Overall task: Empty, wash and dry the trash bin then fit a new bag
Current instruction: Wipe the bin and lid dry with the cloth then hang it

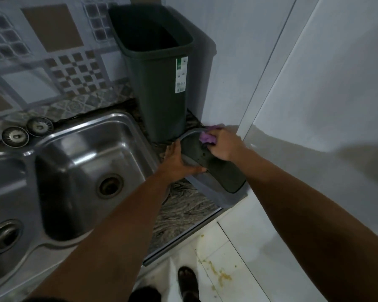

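A dark green trash bin (162, 88) stands upright and open on the stone counter in the corner, with no bag in it and a white label on its side. Just in front of it lies the bin's dark lid (223, 173) with its grey frame, tilted on the counter edge. My left hand (177, 160) grips the lid's left rim, thumb underneath. My right hand (223, 144) holds a purple cloth (206, 137) bunched against the lid's far end.
A steel double sink (74, 171) fills the left, with two strainer plugs (26, 131) on its back ledge. A white wall panel (314, 105) stands close on the right. Yellowish spill marks (218, 273) lie on the floor tiles by my sandalled foot (188, 282).
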A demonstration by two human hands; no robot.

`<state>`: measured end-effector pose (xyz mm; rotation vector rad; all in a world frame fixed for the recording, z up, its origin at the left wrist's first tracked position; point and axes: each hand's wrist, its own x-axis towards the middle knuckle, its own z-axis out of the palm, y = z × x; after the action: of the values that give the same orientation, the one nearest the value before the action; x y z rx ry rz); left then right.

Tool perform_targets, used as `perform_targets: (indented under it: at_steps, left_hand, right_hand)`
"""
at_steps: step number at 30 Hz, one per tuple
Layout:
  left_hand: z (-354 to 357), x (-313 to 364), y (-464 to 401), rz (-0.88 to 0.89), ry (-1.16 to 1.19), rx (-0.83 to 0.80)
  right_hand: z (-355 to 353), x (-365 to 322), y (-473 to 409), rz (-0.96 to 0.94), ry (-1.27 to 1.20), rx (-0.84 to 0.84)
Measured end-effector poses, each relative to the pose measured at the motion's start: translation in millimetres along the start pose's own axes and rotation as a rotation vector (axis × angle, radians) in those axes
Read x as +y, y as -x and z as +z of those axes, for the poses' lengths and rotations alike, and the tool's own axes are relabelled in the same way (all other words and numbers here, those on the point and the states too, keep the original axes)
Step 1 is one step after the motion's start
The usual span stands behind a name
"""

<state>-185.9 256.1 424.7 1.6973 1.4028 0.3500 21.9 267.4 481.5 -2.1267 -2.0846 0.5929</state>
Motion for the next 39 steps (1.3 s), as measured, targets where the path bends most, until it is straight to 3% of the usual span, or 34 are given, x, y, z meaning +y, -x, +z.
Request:
perform_targets:
  at_steps: [2,9,15,20,24,29,34,36,39]
  left_hand:
    - [2.8,-0.8,-2.8,-0.025,0.003,0.019]
    - [-6.2,-10.8,-4.1,-0.007,-0.125,0.090]
    - [-7.9,-4.4,19.3,-0.023,-0.093,0.119]
    - [-14.1,-6.7,29.7,-0.065,-0.227,0.026]
    - [-11.9,5.7,36.6,-0.014,-0.372,0.059]
    - [-4.8,26.2,51.0,0.088,-0.437,0.160]
    - [0.4,9.8,82.7,0.171,-0.510,0.400]
    - [7.7,-3.8,97.5,0.131,-0.466,0.468]
    - [22.2,-22.1,114.8,-0.018,-0.419,0.442]
  right_hand:
    - [15.5,5.5,-4.4,-0.044,0.046,0.001]
    - [35.3,2.6,6.8,-0.208,-0.015,0.241]
    - [29.8,11.9,1.1,-0.320,-0.065,0.116]
    - [21.9,10.8,13.4,-0.187,0.058,0.081]
    - [28.6,10.9,24.5,-0.094,-0.059,0.122]
    - [18.8,18.6,37.0,-0.221,-0.150,0.219]
    - [18.6,-3.0,43.1,-0.336,-0.170,0.140]
    - [25.9,-20.4,43.7,-0.380,-0.144,0.121]
    - [34.9,-41.6,46.2,-0.393,-0.193,0.150]
